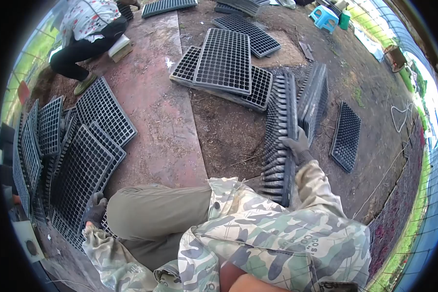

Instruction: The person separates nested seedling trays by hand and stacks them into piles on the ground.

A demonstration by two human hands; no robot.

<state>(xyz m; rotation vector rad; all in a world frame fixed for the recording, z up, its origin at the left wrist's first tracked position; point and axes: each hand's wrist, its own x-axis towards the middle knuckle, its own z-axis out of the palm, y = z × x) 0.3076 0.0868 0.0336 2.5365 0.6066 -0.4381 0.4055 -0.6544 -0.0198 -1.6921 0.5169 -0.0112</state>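
My right hand [297, 147], in a dark glove, is closed on the edge of a black seedling tray [280, 131] that stands on its long side, its cell bottoms facing left. Just behind it, more trays [312, 97] stand on edge. At the lower left, my left hand [95, 212], also gloved, is at the lower edge of a leaning black tray [85, 163]; its fingers are partly hidden by shadow and the tray. Several other trays [106, 112] lean and overlap around that one.
Stacked trays [224, 61] lie ahead on the ground, and a single tray [346, 136] lies at the right. Another person [90, 36] sits at the upper left. A blue stool [324, 18] stands at the far right. A white cord [401, 118] lies near the right edge.
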